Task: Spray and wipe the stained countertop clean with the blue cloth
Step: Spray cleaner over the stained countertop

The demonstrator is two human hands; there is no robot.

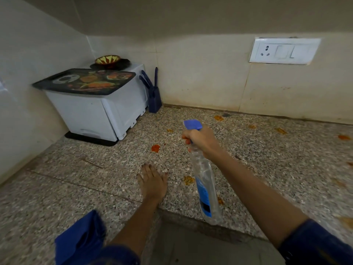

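My right hand (203, 141) grips the neck of a clear spray bottle (205, 186) with a blue nozzle and blue label, held above the speckled granite countertop (267, 169), nozzle facing the back left. Orange-red stains dot the counter: one (155, 148) just left of the nozzle, one (188, 180) beside the bottle, others along the back right. My left hand (152, 183) rests flat on the counter with fingers apart and holds nothing. The blue cloth (82, 240) lies crumpled on the counter near the front edge, left of my left forearm.
A white box-shaped appliance (99, 113) with a dark patterned tray and a bowl (108, 61) on top stands in the back left corner. A blue knife block (153, 96) leans by the wall next to it. A white socket plate (284, 51) is on the back wall.
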